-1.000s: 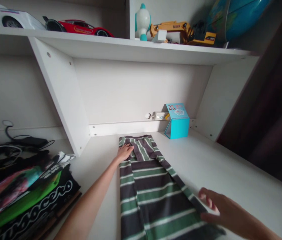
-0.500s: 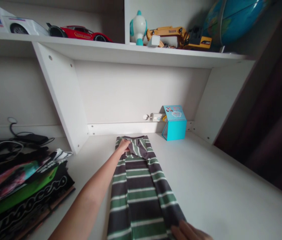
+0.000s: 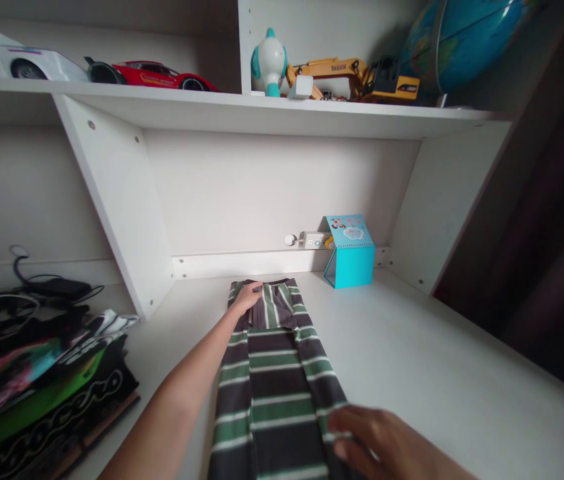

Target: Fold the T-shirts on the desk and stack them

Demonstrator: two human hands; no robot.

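Striped garment (image 3: 282, 427) now lies folded narrower; left grip (image 3: 248, 299) rests at eleven o'clock, right grip (image 3: 379, 433) half-curls at four, holds unclear.

Striped shirt (image 3: 282, 380): dark and green bands, thin white lines between. Lies flat on white desk (image 3: 432, 360), long axis running away from the camera. Both long sides are folded inward; a wrinkled flap lies across the far end. Near end runs out of view.

toy car (image 3: 155, 75), globe (image 3: 467, 43), perhaps a curtain (image 3: 547, 227)
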